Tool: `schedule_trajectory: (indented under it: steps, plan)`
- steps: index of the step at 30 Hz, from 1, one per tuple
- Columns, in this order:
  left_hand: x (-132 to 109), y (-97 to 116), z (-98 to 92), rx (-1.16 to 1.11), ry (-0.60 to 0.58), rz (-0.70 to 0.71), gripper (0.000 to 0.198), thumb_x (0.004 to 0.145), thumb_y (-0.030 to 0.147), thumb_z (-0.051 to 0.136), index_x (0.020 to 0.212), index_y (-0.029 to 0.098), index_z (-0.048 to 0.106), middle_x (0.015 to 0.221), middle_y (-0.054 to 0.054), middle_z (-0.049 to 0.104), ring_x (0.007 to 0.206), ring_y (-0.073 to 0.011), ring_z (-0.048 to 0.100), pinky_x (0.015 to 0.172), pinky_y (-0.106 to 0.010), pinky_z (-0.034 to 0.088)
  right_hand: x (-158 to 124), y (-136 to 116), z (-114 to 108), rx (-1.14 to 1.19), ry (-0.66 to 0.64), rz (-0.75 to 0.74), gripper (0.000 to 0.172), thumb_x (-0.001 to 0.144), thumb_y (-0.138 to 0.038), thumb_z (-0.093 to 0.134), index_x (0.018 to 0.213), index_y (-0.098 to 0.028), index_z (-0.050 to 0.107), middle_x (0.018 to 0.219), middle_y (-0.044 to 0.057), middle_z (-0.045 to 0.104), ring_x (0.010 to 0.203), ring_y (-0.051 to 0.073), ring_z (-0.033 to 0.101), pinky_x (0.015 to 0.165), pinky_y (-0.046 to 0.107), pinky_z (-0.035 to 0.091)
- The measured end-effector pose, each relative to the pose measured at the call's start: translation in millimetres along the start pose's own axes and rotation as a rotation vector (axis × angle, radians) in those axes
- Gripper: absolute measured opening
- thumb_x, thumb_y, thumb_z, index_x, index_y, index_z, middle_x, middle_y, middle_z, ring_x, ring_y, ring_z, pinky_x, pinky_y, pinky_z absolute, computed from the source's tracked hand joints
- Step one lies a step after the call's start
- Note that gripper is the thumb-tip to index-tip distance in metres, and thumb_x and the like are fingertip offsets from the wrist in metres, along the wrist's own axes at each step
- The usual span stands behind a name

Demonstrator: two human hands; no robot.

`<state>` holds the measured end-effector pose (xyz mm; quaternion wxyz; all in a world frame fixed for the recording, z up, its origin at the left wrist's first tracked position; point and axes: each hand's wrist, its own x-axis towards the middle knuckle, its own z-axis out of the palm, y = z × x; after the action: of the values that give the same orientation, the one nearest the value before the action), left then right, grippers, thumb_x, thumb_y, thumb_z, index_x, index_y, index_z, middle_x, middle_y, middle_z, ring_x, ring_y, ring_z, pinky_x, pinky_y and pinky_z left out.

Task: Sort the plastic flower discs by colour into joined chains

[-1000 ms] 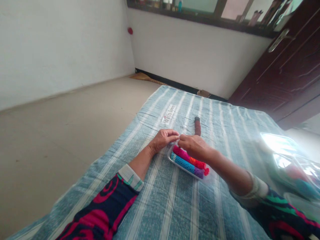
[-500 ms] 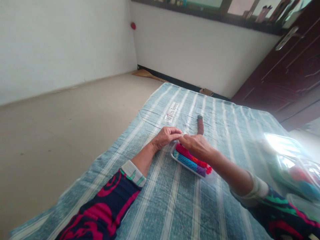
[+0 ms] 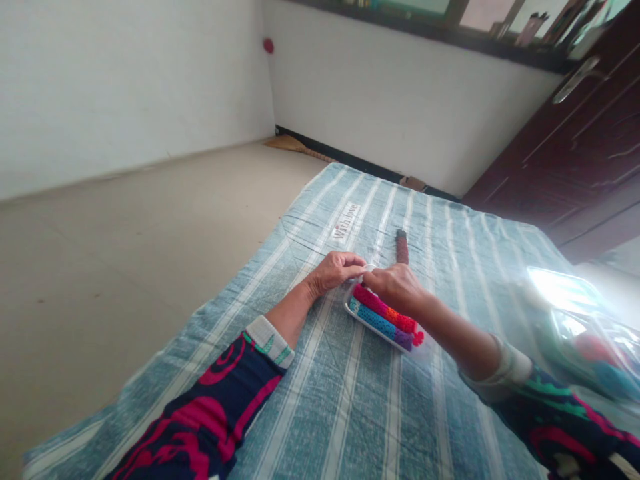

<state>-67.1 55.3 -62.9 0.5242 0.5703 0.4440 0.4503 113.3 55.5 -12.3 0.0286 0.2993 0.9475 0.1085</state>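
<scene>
A clear plastic container (image 3: 369, 327) lies on the striped cloth in front of me. Inside it, side by side, are a blue and purple openwork roll (image 3: 376, 323) and a pink, red and orange one (image 3: 384, 307). My left hand (image 3: 336, 272) pinches with thumb and fingers at the container's far end. Close against it, my right hand (image 3: 397, 287) is closed, its fingertips meeting the left ones over a small whitish bit that I cannot make out. The right hand hides part of the container. Just beyond lies a brown roll with a dark end (image 3: 402, 245).
Blue-and-white striped cloth (image 3: 310, 373) covers the table, with a "With love" patch (image 3: 346, 221) on it. Clear plastic boxes (image 3: 590, 333) with coloured contents stand at the right edge. A dark red door (image 3: 565, 147) is behind; tiled floor (image 3: 125, 287) lies left.
Both hands stay at the container's far end with only slight finger movement. The whole view has shifted a little; the container and rolls keep their places on the cloth.
</scene>
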Motion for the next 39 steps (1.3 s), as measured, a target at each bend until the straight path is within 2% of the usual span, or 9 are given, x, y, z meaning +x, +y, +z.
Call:
schedule_trajectory:
  steps: [5,8,11,15,26,30,33,36,39]
  plan:
    - [1.6,-0.8,-0.2,0.035,0.001,0.013,0.023,0.068,0.031,0.069,0.083,0.014,0.072,0.077,-0.001,0.072,0.074,-0.0144,0.063,0.076,-0.027,0.047,0.6,3.1,2.1,-0.08,-0.004,-0.048,0.028,0.095,-0.01,0.036,0.088,-0.016,0.063,0.065,0.0,0.063,0.052,0.011,0.053,0.083,0.049,0.044]
    - [1.7,0.5,0.3,0.053,-0.006,0.013,0.024,0.068,0.031,0.068,0.083,0.013,0.073,0.078,-0.001,0.072,0.075,-0.0148,0.062,0.075,-0.027,0.047,0.4,7.0,6.9,-0.11,-0.001,-0.095,0.032,0.096,-0.01,0.032,0.092,-0.016,0.063,0.068,0.001,0.063,0.051,0.01,0.05,0.071,0.035,0.046]
    - [0.6,3.6,0.6,0.063,-0.012,0.0,0.024,0.069,0.031,0.068,0.083,0.013,0.073,0.078,-0.002,0.071,0.075,-0.0156,0.063,0.073,-0.027,0.048,-0.3,10.7,11.6,-0.105,0.014,-0.136,0.032,0.097,-0.01,0.03,0.091,-0.015,0.061,0.068,0.002,0.063,0.051,0.01,0.046,0.056,0.026,0.038]
    - [-1.4,7.8,1.0,0.054,-0.015,-0.015,0.023,0.069,0.031,0.067,0.082,0.013,0.073,0.077,-0.002,0.071,0.074,-0.0154,0.063,0.071,-0.026,0.047,-2.3,12.0,12.5,-0.055,0.056,-0.117,0.029,0.097,-0.012,0.033,0.087,-0.016,0.06,0.065,0.001,0.061,0.05,0.009,0.043,0.053,0.024,0.032]
    - [-1.8,9.3,2.1,0.031,-0.015,-0.042,0.024,0.069,0.031,0.069,0.085,0.013,0.073,0.077,-0.003,0.073,0.072,-0.0159,0.064,0.073,-0.028,0.05,-8.6,10.2,5.4,0.069,0.029,0.064,0.028,0.096,-0.018,0.037,0.09,-0.017,0.065,0.067,0.004,0.065,0.051,0.012,0.047,0.053,0.029,0.021]
    - [-3.5,12.1,2.5,0.035,-0.02,-0.052,0.026,0.071,0.033,0.069,0.085,0.012,0.073,0.08,-0.004,0.073,0.074,-0.0163,0.065,0.076,-0.028,0.049,-16.6,32.8,-0.8,0.155,0.145,0.319,0.026,0.092,-0.035,0.049,0.081,-0.018,0.065,0.068,0.005,0.064,0.056,0.014,0.051,0.054,0.028,0.02]
    - [-3.6,13.0,2.5,0.039,-0.033,-0.07,0.029,0.07,0.036,0.07,0.086,0.012,0.073,0.081,-0.004,0.073,0.076,-0.0173,0.066,0.077,-0.029,0.049,-22.8,58.3,0.5,0.258,0.217,0.497,0.024,0.09,-0.037,0.052,0.081,-0.02,0.066,0.066,0.002,0.063,0.058,0.014,0.053,0.056,0.027,0.024]
    - [-2.4,12.7,1.8,0.073,-0.019,-0.063,0.029,0.07,0.037,0.071,0.086,0.013,0.073,0.082,-0.004,0.074,0.078,-0.0183,0.066,0.081,-0.031,0.049,-25.7,81.3,12.1,0.33,0.241,0.578,0.02,0.087,-0.033,0.054,0.085,-0.021,0.069,0.066,0.002,0.063,0.062,0.016,0.055,0.058,0.027,0.029]
    - [-1.0,11.9,0.4,0.073,-0.018,-0.061,0.026,0.07,0.035,0.071,0.084,0.013,0.073,0.083,-0.004,0.074,0.079,-0.0187,0.066,0.081,-0.031,0.049,-25.2,95.6,27.6,0.389,0.227,0.595,0.017,0.084,-0.029,0.057,0.088,-0.021,0.071,0.071,0.003,0.066,0.066,0.017,0.058,0.059,0.027,0.032]
